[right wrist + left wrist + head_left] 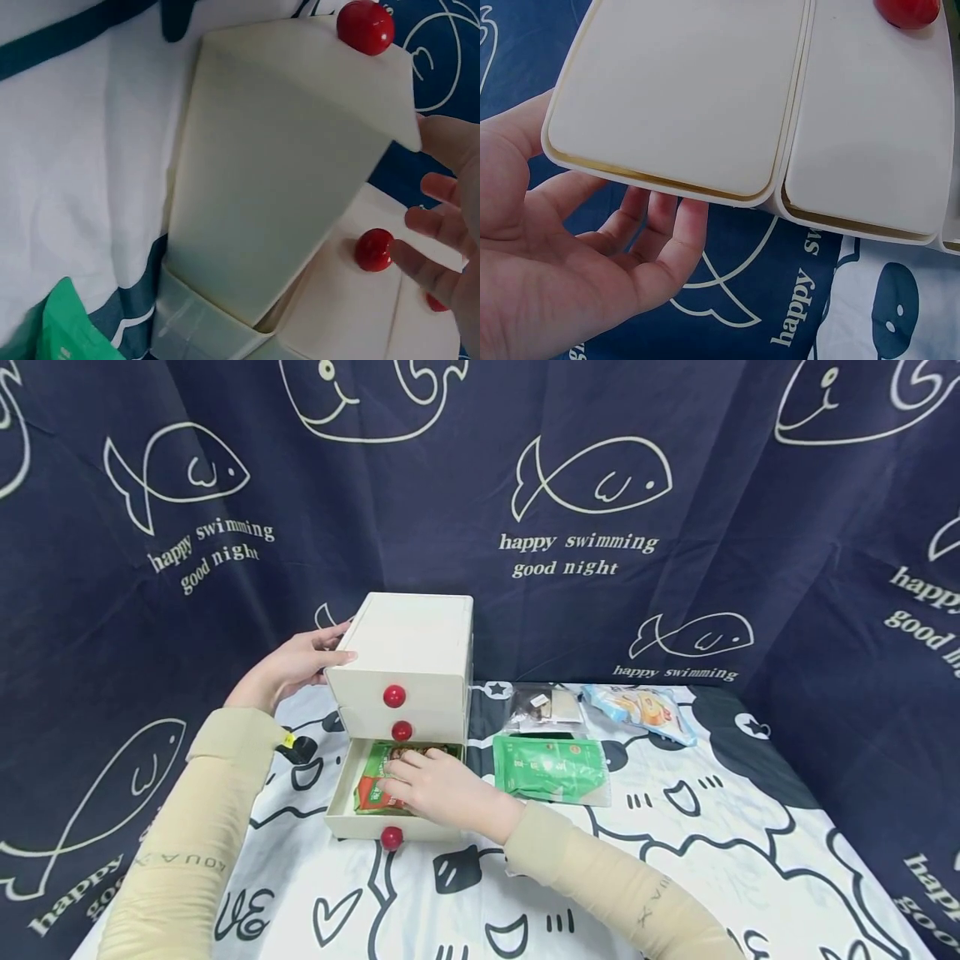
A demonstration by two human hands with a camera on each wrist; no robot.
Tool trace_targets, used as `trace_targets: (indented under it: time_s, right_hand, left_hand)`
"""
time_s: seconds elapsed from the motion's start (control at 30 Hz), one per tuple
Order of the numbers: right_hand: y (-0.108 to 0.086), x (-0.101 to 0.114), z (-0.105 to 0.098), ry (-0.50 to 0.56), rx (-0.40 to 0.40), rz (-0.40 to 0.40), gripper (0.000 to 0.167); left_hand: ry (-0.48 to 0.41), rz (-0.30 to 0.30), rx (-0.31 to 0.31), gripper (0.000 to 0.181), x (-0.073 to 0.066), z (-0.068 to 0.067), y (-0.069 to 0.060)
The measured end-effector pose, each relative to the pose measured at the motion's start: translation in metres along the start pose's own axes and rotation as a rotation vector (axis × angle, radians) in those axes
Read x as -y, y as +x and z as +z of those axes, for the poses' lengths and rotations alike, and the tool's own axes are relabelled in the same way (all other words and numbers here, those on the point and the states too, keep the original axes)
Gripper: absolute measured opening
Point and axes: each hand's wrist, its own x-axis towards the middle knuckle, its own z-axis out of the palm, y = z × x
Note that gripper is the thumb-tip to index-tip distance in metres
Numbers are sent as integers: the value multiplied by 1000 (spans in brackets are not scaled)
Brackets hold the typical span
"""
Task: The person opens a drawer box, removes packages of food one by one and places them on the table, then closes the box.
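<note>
A white cabinet (pixel 412 631) with red round knobs stands at the table's back, its lowest drawer (pixel 360 827) pulled out. My left hand (pixel 288 664) rests on the cabinet's upper left edge, thumb at the top, fingers against the side. In the left wrist view this hand (pixel 577 262) has its palm away from the panel. Over the drawer, my right hand (pixel 450 792) lies across a green and red food packet (pixel 367 789), partly covering it. The right wrist view has the right hand (pixel 446 225) beside the drawer (pixel 277 165), fingers loosely extended; the packet is hidden there.
Right of the cabinet lie a green packet (pixel 551 768), a clear bag (pixel 540 706) with dark and pale contents, and a blue and white packet (pixel 637 706). A patterned cloth (pixel 315 877) covers the table; a dark blue curtain (pixel 465 510) hangs behind.
</note>
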Motion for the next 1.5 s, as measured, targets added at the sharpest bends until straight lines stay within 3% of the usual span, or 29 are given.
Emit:
trace_targets:
  time_s: [0.43, 0.77, 0.9, 1.23, 1.5]
  right_hand:
    - [3, -5, 23, 90, 208, 76, 55]
    - [5, -2, 39, 135, 319, 86, 46]
    - [6, -4, 42, 140, 325, 83, 45]
    - [8, -6, 46, 151, 233, 51, 31]
    - [8, -4, 41, 84, 225, 45, 25]
  left_hand:
    - [10, -5, 8, 74, -10, 3, -10]
    - [9, 1, 4, 73, -7, 3, -9]
    - [10, 4, 2, 73, -8, 4, -9]
    - [21, -1, 7, 74, -9, 3, -10]
    - [23, 0, 9, 74, -9, 3, -10]
